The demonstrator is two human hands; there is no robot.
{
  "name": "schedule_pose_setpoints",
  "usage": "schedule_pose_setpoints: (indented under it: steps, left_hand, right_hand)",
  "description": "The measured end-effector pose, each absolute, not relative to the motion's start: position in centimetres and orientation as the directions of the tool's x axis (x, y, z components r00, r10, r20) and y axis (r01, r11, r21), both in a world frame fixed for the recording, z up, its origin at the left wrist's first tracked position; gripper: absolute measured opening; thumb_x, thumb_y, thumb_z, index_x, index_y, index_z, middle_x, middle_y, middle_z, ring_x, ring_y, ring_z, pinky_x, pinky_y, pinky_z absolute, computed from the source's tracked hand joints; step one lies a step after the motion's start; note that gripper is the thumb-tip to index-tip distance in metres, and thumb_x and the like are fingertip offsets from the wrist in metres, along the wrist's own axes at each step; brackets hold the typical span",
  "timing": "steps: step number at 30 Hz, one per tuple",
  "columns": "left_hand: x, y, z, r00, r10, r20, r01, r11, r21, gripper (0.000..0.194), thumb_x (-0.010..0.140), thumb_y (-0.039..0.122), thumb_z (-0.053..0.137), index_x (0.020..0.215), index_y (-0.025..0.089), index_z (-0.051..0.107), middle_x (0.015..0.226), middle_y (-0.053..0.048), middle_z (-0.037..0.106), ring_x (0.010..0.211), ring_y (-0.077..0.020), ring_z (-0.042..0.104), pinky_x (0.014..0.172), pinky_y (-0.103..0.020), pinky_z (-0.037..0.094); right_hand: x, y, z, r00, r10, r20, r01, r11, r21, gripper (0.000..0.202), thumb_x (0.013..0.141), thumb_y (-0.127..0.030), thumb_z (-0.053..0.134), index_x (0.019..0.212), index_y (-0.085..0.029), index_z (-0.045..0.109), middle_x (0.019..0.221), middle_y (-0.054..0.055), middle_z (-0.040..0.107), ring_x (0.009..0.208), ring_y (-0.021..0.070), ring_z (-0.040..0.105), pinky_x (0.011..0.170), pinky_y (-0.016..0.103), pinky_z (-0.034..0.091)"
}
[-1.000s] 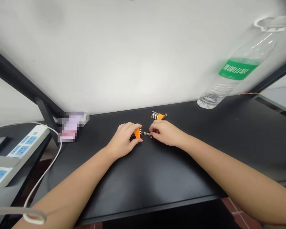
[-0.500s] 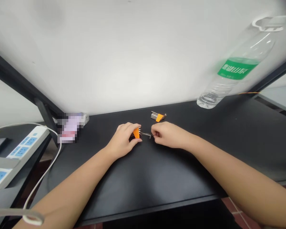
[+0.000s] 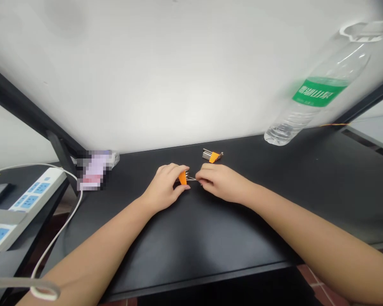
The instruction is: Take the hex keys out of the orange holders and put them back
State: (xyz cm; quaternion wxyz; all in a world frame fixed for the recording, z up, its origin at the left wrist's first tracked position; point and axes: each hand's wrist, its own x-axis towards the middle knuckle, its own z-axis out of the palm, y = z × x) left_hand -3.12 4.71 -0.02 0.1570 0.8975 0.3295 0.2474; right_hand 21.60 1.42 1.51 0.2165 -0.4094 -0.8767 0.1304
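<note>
My left hand point(image 3: 166, 187) is closed on an orange holder point(image 3: 183, 177) with metal hex keys in it, near the middle of the black table. Thin metal keys point(image 3: 192, 179) stick out of its right side. My right hand point(image 3: 218, 180) pinches the outer end of these keys; its fingertips hide that end. Just behind my right hand lies a second orange holder point(image 3: 214, 157) with several metal keys, touched by neither hand.
A large clear bottle point(image 3: 321, 91) with a green label stands at the back right of the black table point(image 3: 191, 250). A blurred pinkish package point(image 3: 95, 170) lies back left. Further left are a white power strip point(image 3: 28, 204) and a white cable point(image 3: 64, 229).
My right hand has moved a little left, towards the holder, and its fingers now cover the ends of the metal keys. My left hand has stayed in place.
</note>
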Motion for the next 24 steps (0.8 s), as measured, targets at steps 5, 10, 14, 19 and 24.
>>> schedule_pose_setpoints:
  steps: [5,10,14,19,24]
  left_hand:
    - [-3.0,4.5,0.0,0.68,0.642,0.354,0.495,-0.759,0.424,0.047,0.091,0.031,0.071,0.133,0.025,0.051,0.115,-0.007,0.066,0.111,-0.025,0.061,0.108,-0.048,0.04]
    - [-2.9,4.4,0.1,0.69,0.638,0.343,0.492,-0.76,0.424,0.044,0.091,0.031,0.07,0.131,0.025,0.052,0.116,-0.007,0.066,0.112,-0.0252,0.06,0.107,-0.048,0.04]
    - [-3.0,4.6,0.2,0.666,0.659,0.35,0.505,-0.743,0.439,0.042,0.091,0.031,0.071,0.128,0.025,0.054,0.115,-0.007,0.066,0.111,-0.0255,0.061,0.104,-0.047,0.042]
    - [-2.9,4.5,0.1,0.674,0.651,0.348,0.492,-0.748,0.447,0.042,0.091,0.029,0.071,0.129,0.025,0.053,0.113,-0.007,0.066,0.109,-0.0249,0.061,0.104,-0.047,0.042]
    - [-3.0,4.5,0.0,0.664,0.663,0.345,0.501,-0.738,0.452,0.046,0.091,0.031,0.072,0.131,0.025,0.052,0.116,-0.007,0.065,0.111,-0.0254,0.061,0.107,-0.048,0.041]
  right_hand:
    - [21.5,1.4,1.6,-0.552,0.749,0.368,0.603,0.663,-0.444,0.02,0.099,-0.015,0.05,0.1,-0.02,0.07,0.098,0.008,0.065,0.084,0.0188,0.061,0.078,0.034,0.051]
    - [20.1,1.2,1.0,-0.473,0.8,0.368,0.514,0.591,-0.623,0.015,0.094,-0.011,0.055,0.095,-0.02,0.066,0.096,0.005,0.064,0.08,0.0167,0.061,0.075,0.033,0.052]
    - [19.4,1.4,0.3,-0.396,0.874,0.283,0.425,0.447,-0.787,0.019,0.09,-0.006,0.052,0.098,-0.02,0.062,0.09,0.002,0.065,0.076,0.0142,0.064,0.072,0.03,0.053]
    - [19.0,1.5,-0.1,-0.387,0.858,0.338,0.473,0.499,-0.726,0.016,0.09,-0.007,0.057,0.088,-0.02,0.067,0.09,0.002,0.067,0.077,0.0144,0.062,0.072,0.028,0.049]
    - [19.5,1.6,0.3,-0.416,0.84,0.349,0.521,0.535,-0.666,0.016,0.091,-0.008,0.057,0.09,-0.019,0.069,0.088,0.002,0.068,0.075,0.0141,0.061,0.072,0.028,0.047]
